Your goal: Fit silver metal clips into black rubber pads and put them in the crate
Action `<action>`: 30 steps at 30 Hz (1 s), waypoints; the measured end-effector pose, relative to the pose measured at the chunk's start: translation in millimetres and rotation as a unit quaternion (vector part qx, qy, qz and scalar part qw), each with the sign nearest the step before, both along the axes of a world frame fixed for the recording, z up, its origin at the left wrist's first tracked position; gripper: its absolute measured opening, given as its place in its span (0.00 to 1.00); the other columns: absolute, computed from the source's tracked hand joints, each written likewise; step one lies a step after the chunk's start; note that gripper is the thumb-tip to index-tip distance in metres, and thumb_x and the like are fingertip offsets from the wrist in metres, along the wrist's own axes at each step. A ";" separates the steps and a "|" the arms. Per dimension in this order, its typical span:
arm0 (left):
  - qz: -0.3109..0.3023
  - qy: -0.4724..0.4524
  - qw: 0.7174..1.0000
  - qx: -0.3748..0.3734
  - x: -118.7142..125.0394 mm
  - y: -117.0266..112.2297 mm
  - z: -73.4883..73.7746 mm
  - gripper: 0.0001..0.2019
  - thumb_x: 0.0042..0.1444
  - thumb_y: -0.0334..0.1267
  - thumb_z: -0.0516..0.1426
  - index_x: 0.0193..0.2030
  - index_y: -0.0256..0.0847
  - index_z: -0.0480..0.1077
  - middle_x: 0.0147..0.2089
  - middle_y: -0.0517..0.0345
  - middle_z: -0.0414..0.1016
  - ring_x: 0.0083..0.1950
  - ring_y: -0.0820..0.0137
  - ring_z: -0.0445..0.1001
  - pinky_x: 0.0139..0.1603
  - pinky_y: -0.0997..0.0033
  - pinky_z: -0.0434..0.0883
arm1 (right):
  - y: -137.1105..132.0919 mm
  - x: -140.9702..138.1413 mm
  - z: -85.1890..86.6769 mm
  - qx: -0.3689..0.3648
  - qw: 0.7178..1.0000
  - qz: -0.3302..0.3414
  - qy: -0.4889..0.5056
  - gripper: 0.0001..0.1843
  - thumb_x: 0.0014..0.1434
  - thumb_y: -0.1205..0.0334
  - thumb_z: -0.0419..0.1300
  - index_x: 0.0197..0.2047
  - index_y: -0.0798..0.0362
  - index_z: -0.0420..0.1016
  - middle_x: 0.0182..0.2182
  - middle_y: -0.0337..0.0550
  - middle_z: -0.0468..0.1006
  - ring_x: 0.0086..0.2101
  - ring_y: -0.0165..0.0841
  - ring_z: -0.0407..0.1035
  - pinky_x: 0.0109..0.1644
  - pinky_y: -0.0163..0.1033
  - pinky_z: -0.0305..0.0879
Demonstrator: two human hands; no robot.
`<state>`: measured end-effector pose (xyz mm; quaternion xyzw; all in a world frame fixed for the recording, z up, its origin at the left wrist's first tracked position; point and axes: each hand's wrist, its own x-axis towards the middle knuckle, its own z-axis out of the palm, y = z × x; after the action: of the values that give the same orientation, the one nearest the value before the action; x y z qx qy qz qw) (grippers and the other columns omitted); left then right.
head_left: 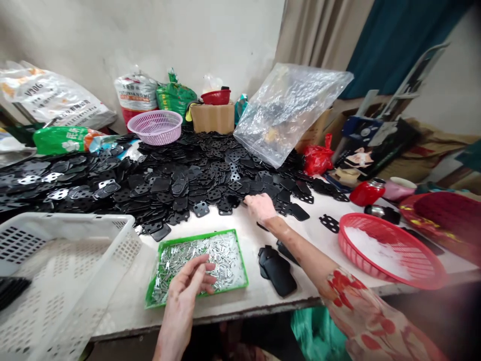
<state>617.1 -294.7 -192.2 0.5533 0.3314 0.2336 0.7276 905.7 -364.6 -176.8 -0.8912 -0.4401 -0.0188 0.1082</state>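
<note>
My right hand (261, 207) reaches to the front edge of a large heap of thin black plates (180, 185), many with round holes. Its fingers are pinched at a black plate (236, 201) that looks blurred. Over a green tray (240, 250) hovers my left hand (190, 283), fingers loosely bent and apart, with nothing visible in them. Small silvery metal pieces (221, 255) fill the tray. Beneath my right forearm, a few black plates (278, 271) lie stacked on the white table.
A white perforated crate (112, 220) stands at the left. To the right sits a red basket (394, 273) with white material in it. A lilac basket (156, 128), a cardboard box (213, 119) and a clear plastic bag (289, 110) are behind the heap.
</note>
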 end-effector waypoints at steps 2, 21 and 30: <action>0.005 0.003 1.000 0.009 0.2 3.1 1.1 0.19 0.53 0.49 0.63 0.48 0.39 0.76 0.41 0.49 0.80 0.37 0.63 0.77 0.35 0.67 0.75 | -5.6 -8.3 11.0 0.050 0.998 -0.011 0.022 0.19 0.69 0.62 0.44 0.44 0.58 0.75 0.37 0.55 0.79 0.40 0.40 0.71 0.48 0.44 0.60; 0.116 -0.144 0.978 -0.096 8.2 26.2 9.4 0.16 0.49 0.40 0.66 0.45 0.38 0.74 0.40 0.54 0.78 0.34 0.64 0.79 0.22 0.74 0.69 | 18.1 -112.1 -4.7 -0.080 0.977 0.196 0.015 0.14 0.57 0.73 0.54 0.45 0.56 0.76 0.42 0.51 0.76 0.38 0.39 0.74 0.39 0.38 0.66; 0.116 -0.135 0.981 -0.084 3.3 18.8 5.7 0.14 0.52 0.42 0.65 0.43 0.38 0.74 0.39 0.56 0.75 0.33 0.69 0.74 0.21 0.74 0.69 | 22.5 -122.0 -13.9 -0.110 0.974 0.199 -0.026 0.10 0.62 0.69 0.52 0.42 0.55 0.74 0.41 0.49 0.76 0.37 0.37 0.74 0.37 0.36 0.66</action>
<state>620.5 -275.9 -186.5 0.4118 0.3104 0.3601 0.7774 783.7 -342.1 -190.7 -0.7916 -0.6104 0.0284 -0.0007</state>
